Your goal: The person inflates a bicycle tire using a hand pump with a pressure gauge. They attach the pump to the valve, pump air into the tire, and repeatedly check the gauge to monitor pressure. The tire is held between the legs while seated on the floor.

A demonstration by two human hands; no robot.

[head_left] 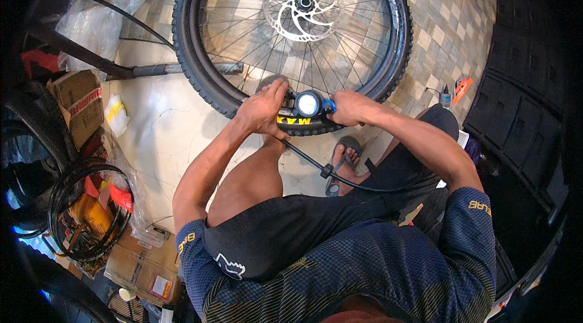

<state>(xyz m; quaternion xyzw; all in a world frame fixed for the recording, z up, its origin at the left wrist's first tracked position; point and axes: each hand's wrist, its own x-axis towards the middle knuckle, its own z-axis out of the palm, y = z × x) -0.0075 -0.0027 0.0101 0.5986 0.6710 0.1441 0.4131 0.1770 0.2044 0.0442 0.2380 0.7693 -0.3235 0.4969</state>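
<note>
A bicycle wheel with a black knobby tyre (204,86) lies at the top middle, its silver disc rotor (302,36) facing up. Over its near rim is a tyre inflator with a round, white-faced gauge (308,104). My left hand (265,109) is closed about the inflator's left end, thumb lower over the tyre edge; the fingers partly hide what they grip. At the gauge's right, my right hand (351,108) closes on the inflator's blue fitting (328,106). A black hose (303,156) comes out below my left hand and runs right across my legs.
Left are a black bicycle frame tube (79,56), plastic wrapping (94,13), cardboard boxes (79,107) and coiled black cables or tubing (57,201). My sandalled foot (345,162) is just below the tyre. At right are a small bottle (446,97) and black panels (513,92).
</note>
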